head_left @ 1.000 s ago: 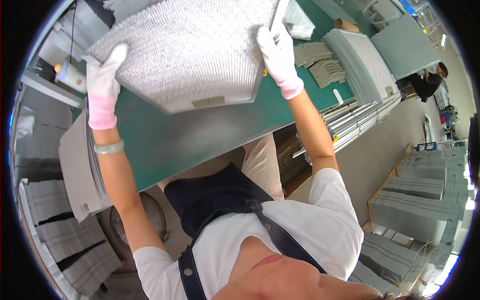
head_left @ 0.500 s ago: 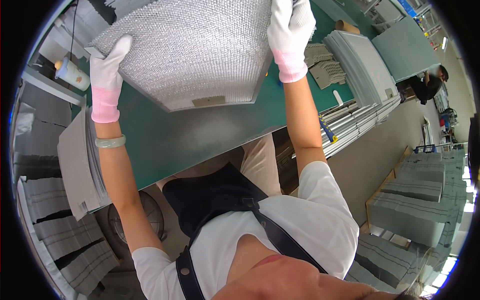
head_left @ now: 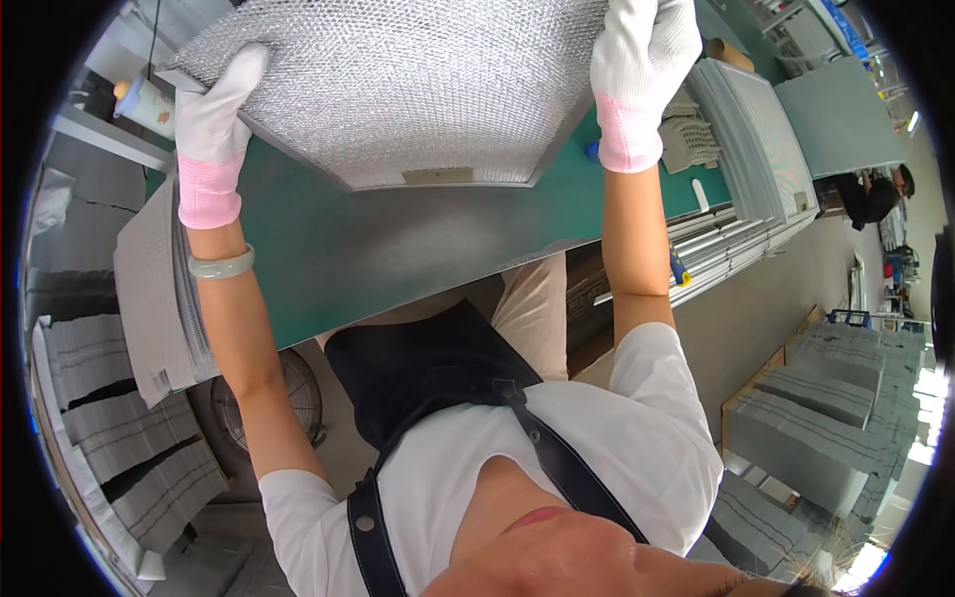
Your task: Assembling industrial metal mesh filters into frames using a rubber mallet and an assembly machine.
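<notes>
Nearest is one dark apron (head_left: 428, 358), then two gloved hands. The left hand (head_left: 214, 109) grips the mesh panel (head_left: 418, 99) at its left corner, thumb over the silvery face. The right hand (head_left: 647, 65) is at the panel's right side; its fingertips run out of view, so I cannot tell whether it is closed on the edge. The one panel in hand is over the green desk (head_left: 418, 239); whether it touches there is unclear. I judge it light, stiff along the thin frame, its crinkled mesh easily dented, so best held by opposite frame edges. Past the hands are one bottle (head_left: 146, 106) on the left and, on the right, one white strip (head_left: 700, 195), one cardboard tube (head_left: 729, 53) and one stack of framed panels (head_left: 761, 139), too tight to count. Farthest, one co-worker (head_left: 870, 199) in dark clothes
</notes>
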### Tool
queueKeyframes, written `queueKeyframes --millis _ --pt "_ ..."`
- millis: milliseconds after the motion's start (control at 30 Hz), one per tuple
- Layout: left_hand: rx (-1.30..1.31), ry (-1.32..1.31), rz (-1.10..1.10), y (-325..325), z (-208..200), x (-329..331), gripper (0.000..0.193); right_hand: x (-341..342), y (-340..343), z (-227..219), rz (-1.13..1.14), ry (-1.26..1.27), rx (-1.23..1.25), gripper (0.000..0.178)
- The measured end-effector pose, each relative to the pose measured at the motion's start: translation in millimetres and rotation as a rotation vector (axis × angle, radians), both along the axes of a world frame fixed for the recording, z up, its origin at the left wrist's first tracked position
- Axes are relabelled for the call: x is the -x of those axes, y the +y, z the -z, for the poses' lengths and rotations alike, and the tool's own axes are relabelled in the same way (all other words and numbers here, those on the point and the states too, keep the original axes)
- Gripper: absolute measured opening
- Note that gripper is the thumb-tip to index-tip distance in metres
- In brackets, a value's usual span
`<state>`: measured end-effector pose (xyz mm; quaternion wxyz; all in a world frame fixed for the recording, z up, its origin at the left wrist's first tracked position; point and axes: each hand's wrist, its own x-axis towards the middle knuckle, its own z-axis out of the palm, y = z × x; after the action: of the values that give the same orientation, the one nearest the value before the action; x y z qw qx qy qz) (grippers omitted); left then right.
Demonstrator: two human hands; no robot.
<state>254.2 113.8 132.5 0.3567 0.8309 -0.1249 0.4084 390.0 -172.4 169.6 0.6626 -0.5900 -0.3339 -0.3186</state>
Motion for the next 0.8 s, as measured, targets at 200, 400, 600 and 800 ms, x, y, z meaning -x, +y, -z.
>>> queueKeyframes --millis 200,400,600,800 --pt "0.75 0.013 0.265 -26.2 -3.0 -8.0 0.02 -30.0 -7.2 27.5 -0.586 0.304 -0.154 0.008" --pt "0.227 0.023 -0.012 -8.2 1.5 -7.1 0.019 -13.1 -14.2 10.3 -0.594 0.261 -0.033 0.018" --pt "-0.251 -0.108 -0.076 -3.6 -2.8 -5.2 0.024 -12.5 -19.1 -4.3 -0.606 0.381 0.084 0.015" --pt "-0.599 -0.147 -0.122 -30.2 -43.1 -6.4 0.038 -13.7 -40.1 1.3 -0.495 0.272 -0.174 0.007"
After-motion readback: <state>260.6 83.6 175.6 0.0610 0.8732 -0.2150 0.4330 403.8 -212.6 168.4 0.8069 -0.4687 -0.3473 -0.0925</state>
